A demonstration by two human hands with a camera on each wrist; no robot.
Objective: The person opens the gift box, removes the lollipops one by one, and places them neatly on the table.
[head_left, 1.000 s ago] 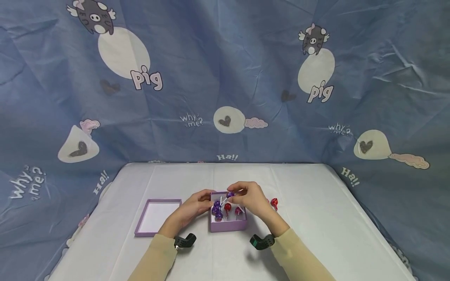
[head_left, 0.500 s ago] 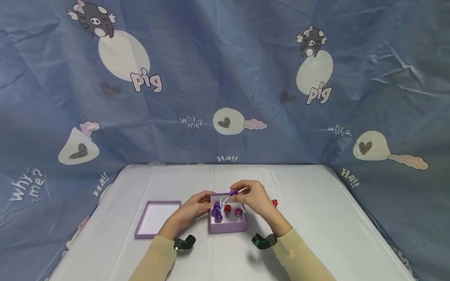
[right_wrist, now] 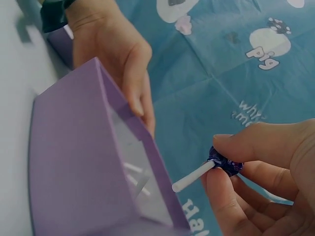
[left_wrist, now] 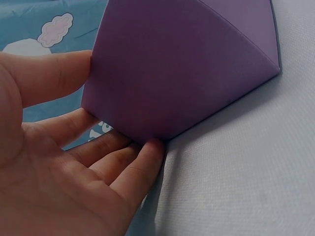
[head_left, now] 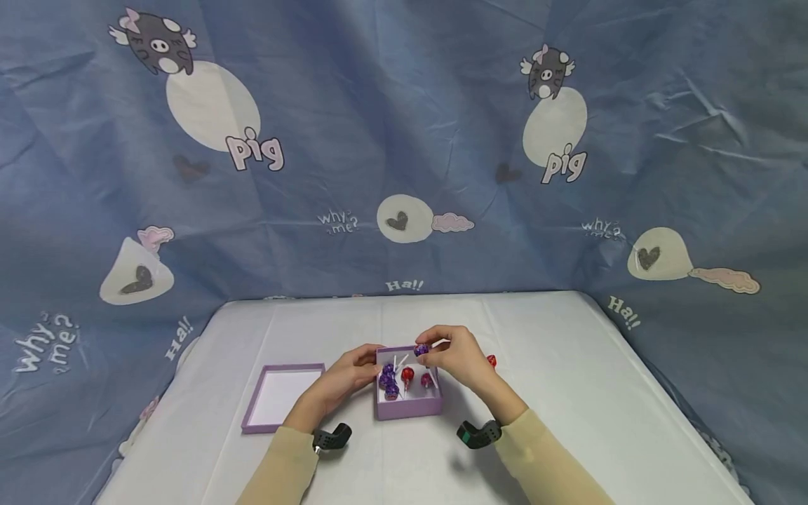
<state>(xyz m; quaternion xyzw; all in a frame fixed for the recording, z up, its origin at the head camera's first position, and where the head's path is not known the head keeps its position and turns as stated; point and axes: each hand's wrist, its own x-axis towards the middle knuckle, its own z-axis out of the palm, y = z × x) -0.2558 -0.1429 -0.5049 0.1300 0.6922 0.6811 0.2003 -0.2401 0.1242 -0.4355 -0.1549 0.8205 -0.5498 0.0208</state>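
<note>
A purple box [head_left: 410,408] with an open top stands mid-table. Inside lie several purple-wrapped lollipops [head_left: 388,377] at the left, a red lollipop [head_left: 407,374] in the middle and a pink one [head_left: 426,379] at the right. My left hand [head_left: 343,379] holds the box's back left corner, with the thumb on one side and the fingers round another. Over the box's back right part, my right hand [head_left: 456,356] pinches a purple-wrapped lollipop [right_wrist: 227,162] by its head between thumb and finger. Its white stick points towards the box in the right wrist view.
A shallow purple box lid [head_left: 284,398], inside facing up, lies on the white table [head_left: 555,393] to the left. Just beyond my right wrist a red lollipop [head_left: 491,360] is partly hidden. A blue printed cloth [head_left: 353,154] hangs behind the table.
The right hand has shifted slightly right with the pinched lollipop, covering more of the red candy beside it. My left hand keeps its hold on the box. The head view has moved a little.
</note>
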